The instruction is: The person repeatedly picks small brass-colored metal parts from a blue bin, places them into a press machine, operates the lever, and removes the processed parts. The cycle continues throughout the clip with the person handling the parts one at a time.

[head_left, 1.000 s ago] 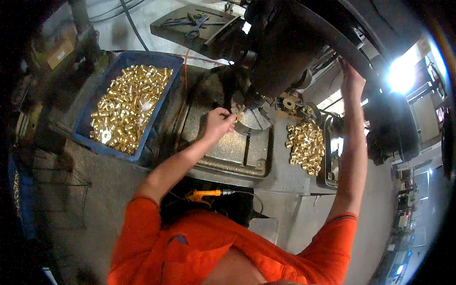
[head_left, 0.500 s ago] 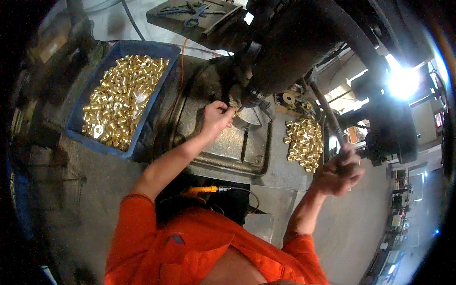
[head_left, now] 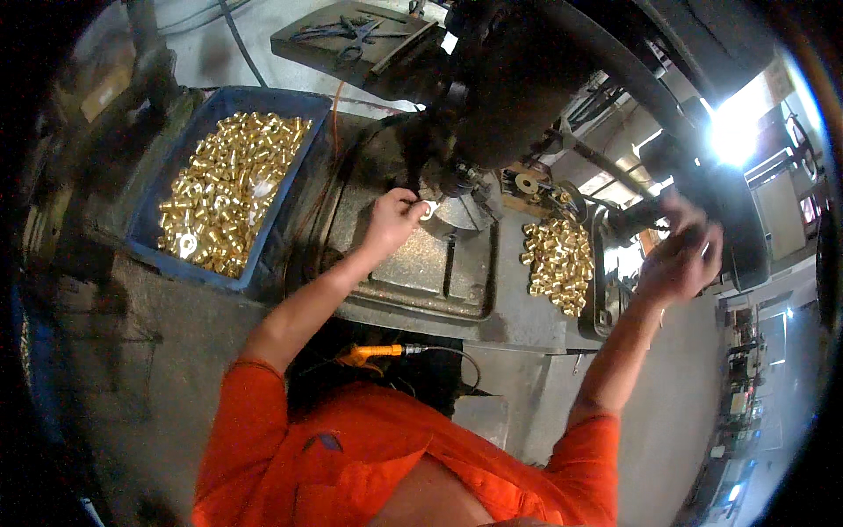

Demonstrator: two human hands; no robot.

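Observation:
Below the chuck [head_left: 458,180] of a dark drill press [head_left: 527,97], my left hand [head_left: 392,220] pinches a small brass fitting [head_left: 428,211] between thumb and fingers. A pale ring-shaped end of the fitting shows at the fingertips, beside the vise-like holder on the press table [head_left: 395,281]. Out to the right, my right hand [head_left: 678,259] is raised and closed about the end of the press's long lever [head_left: 610,167]. Motion blurs its fingers, and they partly hide the lever's end.
At the left stands a blue bin [head_left: 140,224] full of brass fittings. A pile of brass fittings [head_left: 558,263] lies right of the press table. Pliers and tools [head_left: 353,39] rest on a plate at the back. A yellow air gun [head_left: 373,351] hangs below the front edge.
My right hand has swung up and to the right with the lever. My left hand has shifted slightly left, and the fitting's pale end now shows more clearly.

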